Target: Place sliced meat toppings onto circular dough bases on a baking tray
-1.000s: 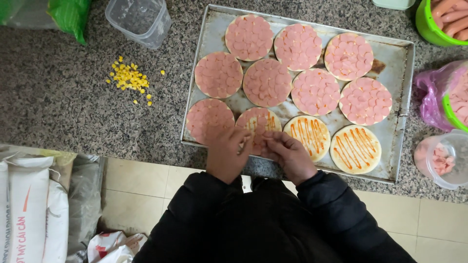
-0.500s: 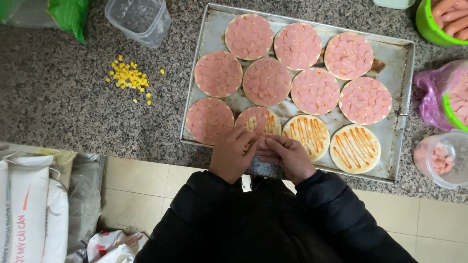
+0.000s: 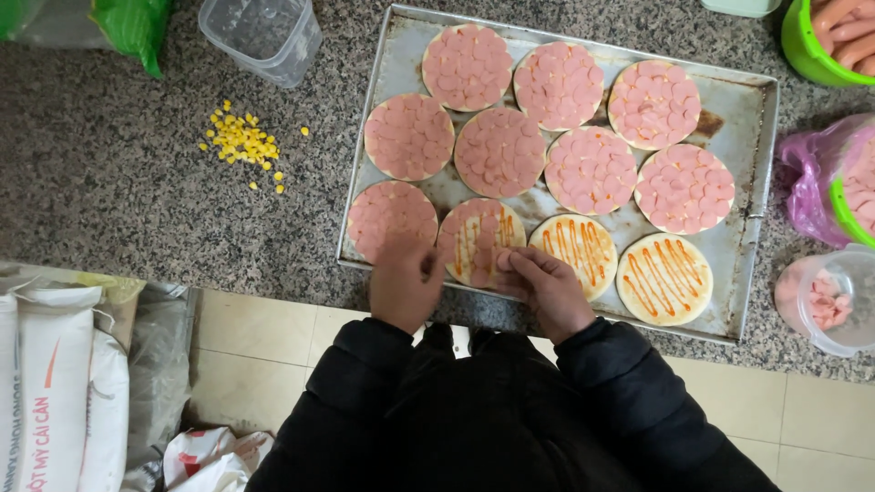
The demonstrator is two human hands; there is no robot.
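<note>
At lower centre of the head view, both hands sit over the near rim of a scuffed rectangular metal tray on the speckled granite tabletop. Left hand: fingers curled, blurred, over the edge of the tray; cannot tell if it holds anything. Right hand: fingertips pinched on a small pink sausage slice, just beside the half-covered dough round, which shows orange sauce stripes and a few slices. Two rounds to its right, sauce-striped dough rounds, bare of slices. Other rounds fully tiled with flat pink discs. Left of centre, loose yellow corn kernels. Upper left, clear plastic tub. Right edge, clear container of sausage slices, green bowl of whole sausages.
</note>
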